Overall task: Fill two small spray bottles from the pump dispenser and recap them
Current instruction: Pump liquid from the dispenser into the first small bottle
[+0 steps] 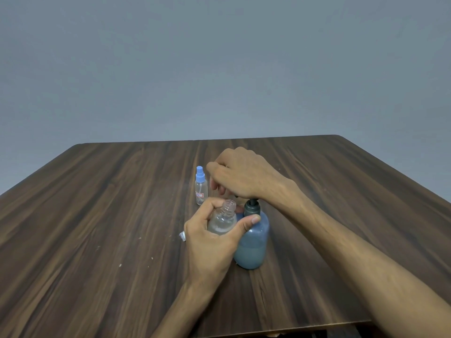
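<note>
Left hand [210,242] grips the light, slick, uncapped clear plastic spray bottle [223,220] round its body, beneath the right hand [240,174] pressing the blue pump dispenser [252,242].

An uncapped clear spray bottle [222,219], tilted, threaded neck beside the grey-blue pump dispenser [252,242], perhaps half full. A second bottle [201,189], blue-capped, stands upright behind.

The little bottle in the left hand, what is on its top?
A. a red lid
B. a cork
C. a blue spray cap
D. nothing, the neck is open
D: the bottle gripped by the left hand shows a bare threaded neck with no cap, held beside the dispenser that the right hand presses; the blue cap sits on the other bottle.
</note>
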